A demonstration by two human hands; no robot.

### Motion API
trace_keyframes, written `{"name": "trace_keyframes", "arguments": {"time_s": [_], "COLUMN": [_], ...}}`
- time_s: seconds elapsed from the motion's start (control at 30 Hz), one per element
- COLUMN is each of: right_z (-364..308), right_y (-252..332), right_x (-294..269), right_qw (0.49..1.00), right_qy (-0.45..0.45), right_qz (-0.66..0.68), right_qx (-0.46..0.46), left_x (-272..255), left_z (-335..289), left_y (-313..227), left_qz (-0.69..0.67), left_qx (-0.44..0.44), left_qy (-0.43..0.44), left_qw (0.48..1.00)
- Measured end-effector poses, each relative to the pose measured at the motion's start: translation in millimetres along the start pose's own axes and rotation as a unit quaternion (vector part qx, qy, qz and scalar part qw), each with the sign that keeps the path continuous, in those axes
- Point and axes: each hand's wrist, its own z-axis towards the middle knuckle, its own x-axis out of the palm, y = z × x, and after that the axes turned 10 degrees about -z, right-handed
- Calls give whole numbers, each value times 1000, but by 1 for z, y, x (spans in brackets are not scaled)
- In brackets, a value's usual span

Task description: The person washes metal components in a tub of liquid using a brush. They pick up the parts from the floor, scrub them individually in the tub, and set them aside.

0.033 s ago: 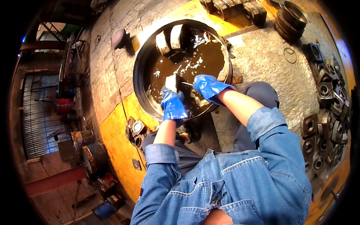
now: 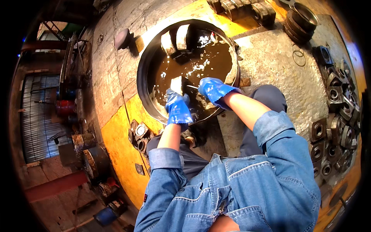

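Note:
My left hand, in a blue rubber glove, is closed round a metal block with a bright top face, held over the near part of a round dark tub. My right hand, gloved alike, grips a thin metal rod. The rod points left at the block's dark side; whether its tip touches is too small to make out. Brown liquid with shiny patches fills the tub. Two curved metal blocks stand partly in it at the far side.
Several metal blocks with round holes are piled at right. Stacked metal rings and a row of blocks lie far right. Small metal parts sit left of my knees. Drums stand at far left.

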Motion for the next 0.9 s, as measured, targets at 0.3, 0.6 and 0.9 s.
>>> {"name": "trace_keyframes", "arguments": {"time_s": [0.3, 0.6, 0.9], "right_z": [46, 47, 33], "right_y": [44, 69, 70], "right_x": [0, -5, -11], "right_qw": [976, 958, 929], "right_qy": [190, 232, 277], "right_qz": [-31, -115, -165], "right_qx": [106, 126, 179], "left_x": [-21, -18, -17], "left_z": [35, 52, 41], "left_y": [76, 85, 73], "left_qz": [-152, -197, -190], "left_qx": [68, 12, -7], "left_qy": [-8, 14, 103], "left_qw": [986, 980, 976]}}
